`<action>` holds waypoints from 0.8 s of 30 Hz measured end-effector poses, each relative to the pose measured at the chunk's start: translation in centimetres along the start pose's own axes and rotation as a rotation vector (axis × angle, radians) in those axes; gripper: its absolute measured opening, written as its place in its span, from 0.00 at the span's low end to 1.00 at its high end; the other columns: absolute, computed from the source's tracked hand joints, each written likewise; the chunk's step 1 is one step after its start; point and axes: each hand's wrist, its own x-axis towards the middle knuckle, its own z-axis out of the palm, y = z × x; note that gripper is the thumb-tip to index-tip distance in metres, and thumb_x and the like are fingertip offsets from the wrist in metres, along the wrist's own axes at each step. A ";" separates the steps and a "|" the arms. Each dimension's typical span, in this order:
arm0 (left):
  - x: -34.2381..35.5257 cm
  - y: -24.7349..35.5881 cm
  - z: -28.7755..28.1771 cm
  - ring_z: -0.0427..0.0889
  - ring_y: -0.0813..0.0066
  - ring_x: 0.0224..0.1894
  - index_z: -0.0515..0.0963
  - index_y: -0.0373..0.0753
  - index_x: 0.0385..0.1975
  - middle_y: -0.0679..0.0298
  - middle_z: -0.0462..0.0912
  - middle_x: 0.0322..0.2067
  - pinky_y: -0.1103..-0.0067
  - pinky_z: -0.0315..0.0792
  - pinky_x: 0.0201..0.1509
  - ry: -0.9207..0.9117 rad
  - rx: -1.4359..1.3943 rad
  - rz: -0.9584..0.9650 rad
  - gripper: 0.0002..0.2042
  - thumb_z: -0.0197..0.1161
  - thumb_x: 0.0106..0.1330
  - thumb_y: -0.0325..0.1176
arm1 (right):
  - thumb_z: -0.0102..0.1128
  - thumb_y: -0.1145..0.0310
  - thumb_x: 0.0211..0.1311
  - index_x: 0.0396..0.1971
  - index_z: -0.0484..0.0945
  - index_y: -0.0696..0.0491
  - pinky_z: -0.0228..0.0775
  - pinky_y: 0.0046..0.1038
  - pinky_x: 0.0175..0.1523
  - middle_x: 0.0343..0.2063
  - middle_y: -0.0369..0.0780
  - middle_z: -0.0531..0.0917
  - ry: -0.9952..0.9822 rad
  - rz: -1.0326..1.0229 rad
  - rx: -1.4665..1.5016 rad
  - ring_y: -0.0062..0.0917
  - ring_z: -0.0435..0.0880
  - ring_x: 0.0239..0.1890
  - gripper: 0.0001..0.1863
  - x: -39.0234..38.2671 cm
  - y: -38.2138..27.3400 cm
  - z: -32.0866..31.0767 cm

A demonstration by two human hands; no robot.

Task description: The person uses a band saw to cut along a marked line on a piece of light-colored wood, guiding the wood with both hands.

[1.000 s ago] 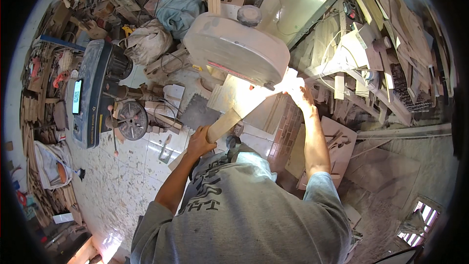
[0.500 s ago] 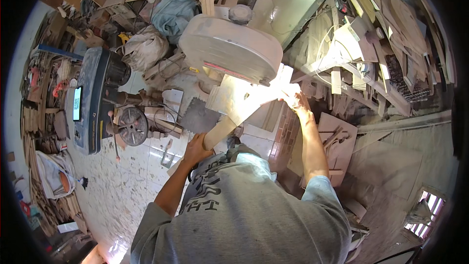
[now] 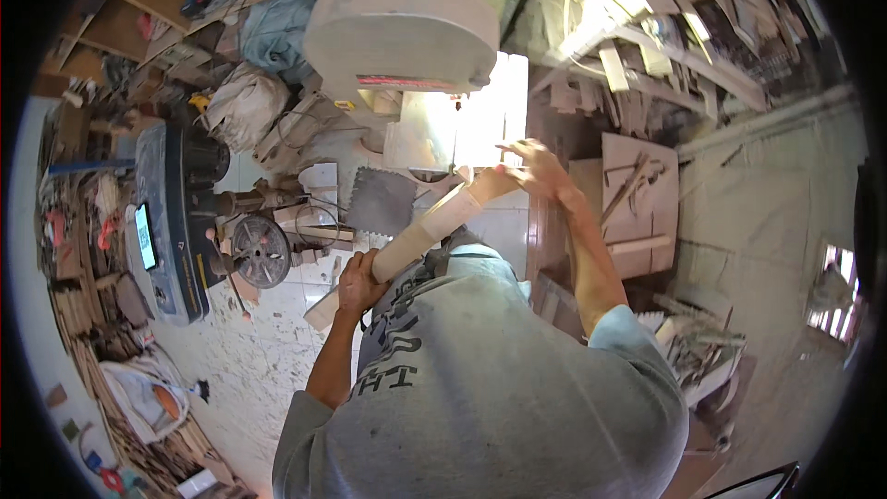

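A pale wooden board [image 3: 428,226] runs slantwise in front of my body, from lower left to upper right. My left hand [image 3: 358,283] is closed around its lower left part. At the upper right end, my right hand [image 3: 543,171] grips the wood, its index finger reaching out past the edge. That end lies at the near edge of a brightly lit bandsaw table [image 3: 413,140]. Above the table hangs the bandsaw's rounded grey upper housing [image 3: 397,39]. Glare washes out much of the table, and the blade is hard to make out.
On the left lies a dark blue drill press [image 3: 171,222] with a round wheel-like table [image 3: 261,251] beside it. Wood offcuts [image 3: 647,65] pile up at the far right. A pale panel [image 3: 637,194] with tools on it stands right of my arm.
The board has come back toward my body, its far end leaving the middle of the lit table for the near edge. My right hand has moved nearer with it. The whole view has shifted.
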 end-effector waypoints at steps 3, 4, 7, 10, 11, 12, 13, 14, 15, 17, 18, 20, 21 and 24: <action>-0.2 -1.9 -0.7 0.82 0.51 0.52 0.77 0.46 0.62 0.58 0.80 0.48 0.62 0.78 0.59 -0.066 0.043 0.037 0.37 0.80 0.46 0.36 | 0.72 0.50 0.68 0.67 0.77 0.53 0.76 0.41 0.63 0.53 0.44 0.88 -0.240 0.125 0.296 0.39 0.86 0.54 0.34 0.8 -2.6 2.8; -0.1 -2.3 -1.1 0.82 0.51 0.52 0.76 0.45 0.62 0.58 0.80 0.48 0.62 0.78 0.58 -0.063 0.041 0.087 0.37 0.81 0.45 0.35 | 0.72 0.50 0.68 0.68 0.76 0.53 0.77 0.39 0.62 0.52 0.43 0.88 -0.342 0.168 0.409 0.35 0.86 0.52 0.34 0.8 -2.3 3.4; -0.4 -3.4 -2.1 0.82 0.51 0.52 0.76 0.45 0.62 0.57 0.79 0.47 0.62 0.78 0.58 -0.074 0.046 0.206 0.39 0.81 0.44 0.34 | 0.71 0.53 0.70 0.64 0.79 0.54 0.78 0.31 0.54 0.46 0.38 0.88 -0.552 0.246 0.719 0.23 0.85 0.46 0.29 -0.8 -2.0 5.8; -1.6 -4.3 -2.6 0.81 0.51 0.52 0.76 0.44 0.62 0.56 0.79 0.47 0.63 0.77 0.57 -0.114 0.073 0.262 0.39 0.81 0.43 0.34 | 0.71 0.56 0.70 0.56 0.84 0.56 0.78 0.30 0.52 0.43 0.36 0.89 -0.587 0.198 0.561 0.22 0.85 0.44 0.23 -3.0 -3.3 6.5; -2.1 -4.4 -2.7 0.81 0.52 0.52 0.76 0.44 0.62 0.56 0.78 0.46 0.63 0.77 0.57 -0.127 0.080 0.277 0.39 0.81 0.43 0.34 | 0.71 0.55 0.69 0.47 0.88 0.58 0.78 0.31 0.48 0.37 0.38 0.90 -0.509 0.197 0.531 0.24 0.86 0.41 0.20 -4.3 -4.3 6.8; -2.5 -4.6 -2.7 0.81 0.52 0.52 0.76 0.44 0.62 0.56 0.78 0.46 0.63 0.77 0.57 -0.140 0.086 0.292 0.39 0.81 0.43 0.34 | 0.71 0.54 0.68 0.46 0.88 0.58 0.78 0.32 0.47 0.36 0.39 0.90 -0.508 0.244 0.442 0.25 0.86 0.40 0.21 -5.2 -5.1 7.2; -2.8 -4.8 -2.6 0.81 0.52 0.52 0.76 0.44 0.62 0.56 0.78 0.46 0.62 0.76 0.57 -0.134 0.090 0.337 0.39 0.81 0.43 0.34 | 0.71 0.53 0.67 0.44 0.88 0.59 0.78 0.32 0.46 0.35 0.40 0.90 -0.507 0.295 0.355 0.26 0.86 0.38 0.22 -6.2 -5.7 7.6; -3.1 -4.8 -2.5 0.80 0.52 0.52 0.76 0.44 0.62 0.56 0.78 0.46 0.62 0.76 0.57 -0.127 0.093 0.381 0.40 0.81 0.42 0.34 | 0.71 0.51 0.66 0.43 0.89 0.59 0.79 0.33 0.45 0.33 0.41 0.90 -0.507 0.345 0.269 0.27 0.87 0.37 0.23 -7.4 -6.2 7.9; -3.5 -4.8 -2.4 0.80 0.52 0.52 0.76 0.44 0.62 0.56 0.77 0.46 0.62 0.76 0.57 -0.120 0.094 0.425 0.40 0.81 0.42 0.34 | 0.72 0.47 0.65 0.40 0.89 0.60 0.79 0.34 0.41 0.30 0.44 0.90 -0.469 0.325 0.267 0.28 0.87 0.32 0.26 -8.8 -6.0 8.6; -4.1 -4.7 -2.7 0.80 0.52 0.52 0.76 0.44 0.63 0.56 0.77 0.46 0.62 0.76 0.57 -0.128 0.122 0.435 0.40 0.81 0.41 0.34 | 0.72 0.46 0.62 0.41 0.89 0.59 0.80 0.36 0.44 0.32 0.45 0.91 -0.406 0.432 0.299 0.32 0.90 0.35 0.27 -10.5 -5.9 9.2; -4.4 -4.6 -2.8 0.80 0.52 0.52 0.76 0.43 0.63 0.57 0.77 0.46 0.61 0.76 0.57 -0.132 0.134 0.440 0.41 0.81 0.41 0.34 | 0.73 0.45 0.61 0.41 0.90 0.58 0.81 0.37 0.45 0.32 0.45 0.91 -0.375 0.486 0.314 0.34 0.91 0.37 0.28 -11.3 -5.8 9.4; -5.0 -4.6 -3.2 0.79 0.52 0.53 0.76 0.43 0.63 0.57 0.77 0.47 0.61 0.75 0.57 -0.139 0.131 0.455 0.41 0.81 0.41 0.34 | 0.73 0.47 0.64 0.38 0.89 0.59 0.80 0.33 0.39 0.28 0.43 0.90 -0.271 0.498 0.300 0.28 0.88 0.32 0.25 -12.4 -7.0 9.7; -5.2 -4.5 -3.3 0.79 0.52 0.53 0.76 0.43 0.63 0.57 0.77 0.47 0.61 0.75 0.57 -0.143 0.129 0.463 0.41 0.81 0.41 0.34 | 0.72 0.48 0.65 0.37 0.88 0.60 0.79 0.32 0.36 0.26 0.42 0.89 -0.220 0.504 0.292 0.25 0.87 0.29 0.25 -12.9 -7.5 9.6; -5.5 -4.5 -2.8 0.79 0.52 0.53 0.76 0.42 0.63 0.57 0.77 0.47 0.61 0.75 0.57 -0.123 0.173 0.544 0.41 0.81 0.41 0.33 | 0.73 0.51 0.66 0.39 0.87 0.58 0.80 0.26 0.36 0.27 0.38 0.88 -0.060 0.735 0.599 0.21 0.86 0.29 0.22 -14.8 -7.3 8.6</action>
